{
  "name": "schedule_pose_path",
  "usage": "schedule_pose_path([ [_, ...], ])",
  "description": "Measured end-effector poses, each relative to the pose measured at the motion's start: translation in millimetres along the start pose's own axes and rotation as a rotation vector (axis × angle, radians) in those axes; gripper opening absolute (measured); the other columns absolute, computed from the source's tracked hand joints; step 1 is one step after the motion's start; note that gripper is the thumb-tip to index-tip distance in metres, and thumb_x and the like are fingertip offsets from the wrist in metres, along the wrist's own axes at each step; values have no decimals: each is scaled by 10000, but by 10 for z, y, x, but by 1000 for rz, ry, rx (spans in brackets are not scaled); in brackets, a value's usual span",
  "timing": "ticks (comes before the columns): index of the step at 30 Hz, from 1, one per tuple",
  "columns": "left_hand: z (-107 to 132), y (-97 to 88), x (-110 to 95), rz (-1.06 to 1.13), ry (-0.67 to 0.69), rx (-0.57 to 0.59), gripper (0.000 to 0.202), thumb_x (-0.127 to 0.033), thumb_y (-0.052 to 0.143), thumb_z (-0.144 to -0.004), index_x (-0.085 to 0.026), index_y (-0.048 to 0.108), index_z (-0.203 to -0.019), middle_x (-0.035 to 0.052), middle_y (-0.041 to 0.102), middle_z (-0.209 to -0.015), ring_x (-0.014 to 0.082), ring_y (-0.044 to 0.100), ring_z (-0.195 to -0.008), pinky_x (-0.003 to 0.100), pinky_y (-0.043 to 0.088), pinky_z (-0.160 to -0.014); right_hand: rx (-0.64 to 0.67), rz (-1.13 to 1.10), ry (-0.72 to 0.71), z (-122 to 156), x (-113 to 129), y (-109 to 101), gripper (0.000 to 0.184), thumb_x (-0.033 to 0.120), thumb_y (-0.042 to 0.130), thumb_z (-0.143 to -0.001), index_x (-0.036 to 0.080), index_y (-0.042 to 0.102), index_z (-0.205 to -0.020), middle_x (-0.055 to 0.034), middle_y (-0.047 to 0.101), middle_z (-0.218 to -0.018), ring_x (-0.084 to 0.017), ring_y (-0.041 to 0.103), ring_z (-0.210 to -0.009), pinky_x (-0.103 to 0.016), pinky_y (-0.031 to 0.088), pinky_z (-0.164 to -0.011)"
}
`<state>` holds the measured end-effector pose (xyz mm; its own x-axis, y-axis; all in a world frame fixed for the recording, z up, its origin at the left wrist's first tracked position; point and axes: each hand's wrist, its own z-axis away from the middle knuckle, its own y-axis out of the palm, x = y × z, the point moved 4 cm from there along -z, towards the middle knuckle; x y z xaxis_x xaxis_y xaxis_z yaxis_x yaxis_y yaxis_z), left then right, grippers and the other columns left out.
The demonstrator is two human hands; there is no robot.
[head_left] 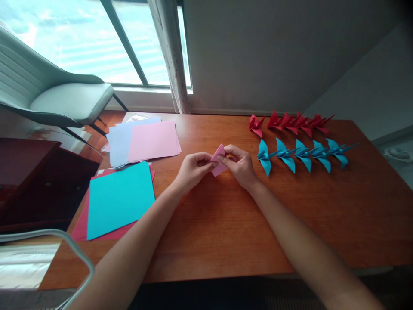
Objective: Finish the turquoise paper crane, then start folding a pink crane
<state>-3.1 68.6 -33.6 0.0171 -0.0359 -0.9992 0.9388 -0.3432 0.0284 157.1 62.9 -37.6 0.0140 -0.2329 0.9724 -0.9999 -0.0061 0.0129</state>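
A small folded piece of pink paper [220, 167] is held up over the middle of the wooden table [219, 232]. My left hand [196, 170] pinches its left side between thumb and fingers. On the opposite side, the thumb and fingers of my right hand [239, 164] grip its upper right edge. The paper is a narrow, pointed shape with several layers. Parts of it are covered by my fingertips. To the right of my right hand lie blue paper cranes [302, 154] in a row, with red paper cranes [290, 123] in another row behind them.
At the left lie a blue paper sheet [121, 204] on red sheets [80, 221], and a pink sheet [153, 142] over pale lilac paper [119, 144]. A chair [71, 101] stands beyond the table's left end. Behind the table are a curtain [171, 56] and a wall [251, 56].
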Motion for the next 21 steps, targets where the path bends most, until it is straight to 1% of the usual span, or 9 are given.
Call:
schedule_pose_path([
  [4,12,34,9,-14,-46,92,240,-343,813,-723,-128,734,-792,18,682,-758,130,591,-706,240,454,-670,-45,-110,21,-16,14,-32,111,346,776,-798,243,736,-814,11,721,-841,-147,643,-792,-295,521,-737],
  [6,20,49,4,-20,-62,120,237,-344,803,-730,-129,722,-785,11,666,-744,127,585,-701,236,446,-661,-59,-143,16,-21,18,-42,100,337,792,-785,251,745,-801,12,728,-835,-144,646,-789,-294,526,-738],
  [10,34,65,-19,-38,-82,148,228,-345,769,-765,-127,699,-765,-6,629,-705,107,554,-664,215,408,-617,-98,-189,34,-17,20,-51,113,330,834,-736,252,761,-771,15,729,-800,-136,636,-750,-282,518,-699],
  [13,42,79,-27,-51,-101,163,240,-349,771,-766,-129,681,-738,-11,614,-665,99,544,-622,206,382,-570,-148,-215,48,-13,14,-69,120,346,836,-740,251,764,-747,27,703,-724,-106,572,-640,-253,464,-595],
  [15,47,92,-22,-47,-111,170,246,-354,779,-759,-132,675,-746,-1,636,-671,109,573,-625,211,411,-578,-207,-232,52,-20,4,-100,140,371,829,-753,251,761,-729,39,666,-661,-90,518,-582,-240,419,-539],
  [17,50,109,-11,-35,-116,174,249,-359,780,-758,-136,670,-773,17,666,-696,125,611,-644,227,458,-609,-302,-261,55,-31,-13,-151,162,391,831,-747,251,754,-719,45,649,-641,-87,502,-573,-236,399,-524],
  [19,52,125,0,-22,-114,174,254,-363,780,-760,-141,660,-787,31,684,-722,131,627,-654,241,488,-628,-409,-301,58,-42,-33,-204,173,399,844,-722,252,751,-723,45,660,-664,-89,516,-595,-236,405,-538],
  [21,53,136,2,-14,-104,166,263,-367,784,-759,-144,647,-787,35,683,-734,131,627,-656,244,494,-630,-481,-328,62,-48,-50,-236,185,400,857,-698,252,751,-732,42,678,-699,-90,527,-612,-237,419,-557],
])
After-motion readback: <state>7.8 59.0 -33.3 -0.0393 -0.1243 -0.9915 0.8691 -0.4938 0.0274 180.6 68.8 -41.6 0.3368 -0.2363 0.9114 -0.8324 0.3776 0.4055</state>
